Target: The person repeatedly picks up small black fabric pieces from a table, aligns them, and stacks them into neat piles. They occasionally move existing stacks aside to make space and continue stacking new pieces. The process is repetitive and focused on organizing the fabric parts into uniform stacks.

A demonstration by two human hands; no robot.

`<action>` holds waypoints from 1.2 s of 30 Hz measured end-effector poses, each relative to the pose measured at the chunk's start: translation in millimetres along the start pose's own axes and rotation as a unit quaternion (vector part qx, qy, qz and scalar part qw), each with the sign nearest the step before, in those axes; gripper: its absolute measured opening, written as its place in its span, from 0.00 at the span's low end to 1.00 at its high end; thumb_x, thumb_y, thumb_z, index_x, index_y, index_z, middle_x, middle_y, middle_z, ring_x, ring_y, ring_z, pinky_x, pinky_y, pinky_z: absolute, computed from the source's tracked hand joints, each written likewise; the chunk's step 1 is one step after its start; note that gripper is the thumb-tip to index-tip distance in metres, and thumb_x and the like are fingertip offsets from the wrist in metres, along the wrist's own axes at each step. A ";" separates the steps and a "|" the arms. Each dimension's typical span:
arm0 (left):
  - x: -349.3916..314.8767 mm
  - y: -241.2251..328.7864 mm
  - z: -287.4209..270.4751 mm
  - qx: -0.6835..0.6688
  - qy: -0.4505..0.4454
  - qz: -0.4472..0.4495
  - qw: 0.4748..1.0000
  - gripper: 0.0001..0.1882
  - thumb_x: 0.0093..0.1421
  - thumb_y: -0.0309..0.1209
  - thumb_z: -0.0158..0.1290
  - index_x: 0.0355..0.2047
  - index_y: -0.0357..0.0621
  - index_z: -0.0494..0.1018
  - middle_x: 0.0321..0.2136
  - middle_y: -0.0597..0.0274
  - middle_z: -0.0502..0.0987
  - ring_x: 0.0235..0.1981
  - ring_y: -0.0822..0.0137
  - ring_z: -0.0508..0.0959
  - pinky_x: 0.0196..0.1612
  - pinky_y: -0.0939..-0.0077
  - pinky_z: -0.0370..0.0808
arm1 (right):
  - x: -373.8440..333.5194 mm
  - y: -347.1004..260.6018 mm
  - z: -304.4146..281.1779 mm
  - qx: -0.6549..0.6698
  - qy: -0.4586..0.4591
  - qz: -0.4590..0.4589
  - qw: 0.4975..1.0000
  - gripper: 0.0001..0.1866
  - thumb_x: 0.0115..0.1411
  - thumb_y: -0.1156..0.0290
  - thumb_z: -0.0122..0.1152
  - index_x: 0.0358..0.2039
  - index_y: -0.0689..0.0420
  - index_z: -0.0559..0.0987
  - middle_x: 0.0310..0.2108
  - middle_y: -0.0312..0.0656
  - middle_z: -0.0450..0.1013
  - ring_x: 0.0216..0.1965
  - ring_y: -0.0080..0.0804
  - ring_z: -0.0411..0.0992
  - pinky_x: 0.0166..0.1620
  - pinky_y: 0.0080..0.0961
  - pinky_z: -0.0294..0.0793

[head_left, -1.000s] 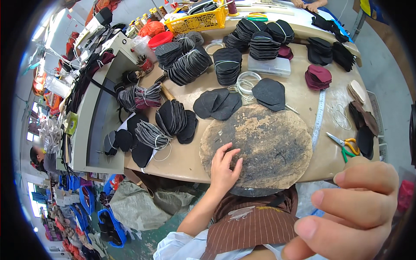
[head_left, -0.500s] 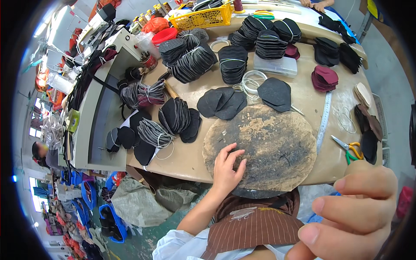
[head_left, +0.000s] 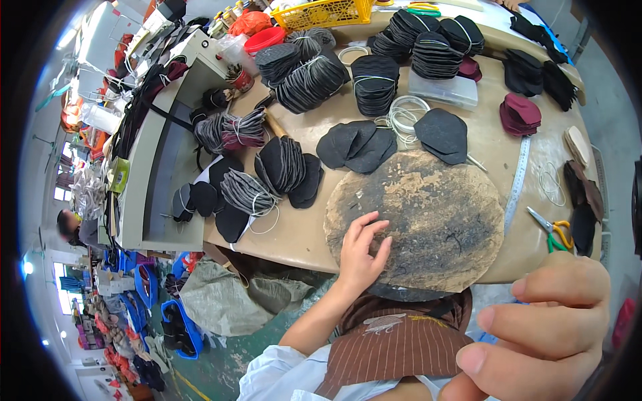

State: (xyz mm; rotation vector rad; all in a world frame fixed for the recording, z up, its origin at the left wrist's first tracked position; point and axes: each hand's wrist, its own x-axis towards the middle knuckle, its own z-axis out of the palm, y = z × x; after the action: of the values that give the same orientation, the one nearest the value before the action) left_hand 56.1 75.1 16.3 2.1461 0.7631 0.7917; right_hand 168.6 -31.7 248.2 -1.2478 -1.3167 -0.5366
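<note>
My left hand (head_left: pixel 363 254) rests on the near left part of a worn, round chopping-block-like board (head_left: pixel 435 220), fingers apart and holding nothing. Raised close to the camera at the lower right is my right hand (head_left: pixel 545 324). Its fingers are loosely bent with gaps between them, and nothing shows in them; its thumb is partly cut off by the lower edge. Beyond the board lie loose black fabric pieces (head_left: pixel 354 146) and another black piece (head_left: pixel 443 136) that reaches the board's far edge. Scissors (head_left: pixel 552 227) with green and orange handles lie right of the board.
Tied stacks of black pieces (head_left: pixel 311 80) crowd the table's far side. A maroon stack (head_left: pixel 519 115), a measuring tape (head_left: pixel 518 177) and a coil of white cord (head_left: pixel 404 115) lie there too. A yellow basket (head_left: pixel 321 16) stands at the back. Blue bins (head_left: pixel 180 327) sit on the floor, left.
The whole view has shifted slightly, so the table and its things appear farther right and higher. My left hand keeps its place on the board; my right hand stays raised, similarly bent.
</note>
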 end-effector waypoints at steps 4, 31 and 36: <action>15.8 -2.5 -16.0 -0.035 0.017 -0.006 0.999 0.19 0.53 0.24 0.58 0.46 0.39 0.72 0.50 0.50 0.70 0.52 0.54 0.71 0.54 0.66 0.68 | 16.0 21.2 -62.2 -0.014 -0.342 -0.013 0.939 0.08 0.48 0.55 0.65 0.29 0.39 0.78 0.28 0.25 0.68 0.30 0.29 0.62 0.26 0.23 0.60; 326.2 -193.7 -98.0 -0.127 0.113 -0.263 0.950 0.32 0.51 0.26 0.62 0.56 0.46 0.64 0.44 0.56 0.74 0.40 0.63 0.78 0.39 0.63 0.78 | -157.4 127.8 -134.4 -0.075 -0.204 0.364 0.906 0.08 0.51 0.84 0.57 0.33 0.63 0.75 0.27 0.42 0.72 0.28 0.28 0.69 0.34 0.23 0.68; 300.6 -137.9 -94.7 -0.287 0.194 -0.278 0.896 0.28 0.54 0.23 0.58 0.55 0.45 0.65 0.45 0.58 0.73 0.39 0.65 0.78 0.40 0.64 0.79 | -140.3 111.6 -132.7 0.071 -0.269 0.340 0.898 0.07 0.54 0.76 0.60 0.33 0.64 0.76 0.29 0.42 0.72 0.31 0.31 0.71 0.37 0.25 0.70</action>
State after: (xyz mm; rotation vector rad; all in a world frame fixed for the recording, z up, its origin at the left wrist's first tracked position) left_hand 141.8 406.4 52.0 1.1669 1.1112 0.9826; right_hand 285.0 -160.3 107.9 -1.6821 -1.2115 0.4284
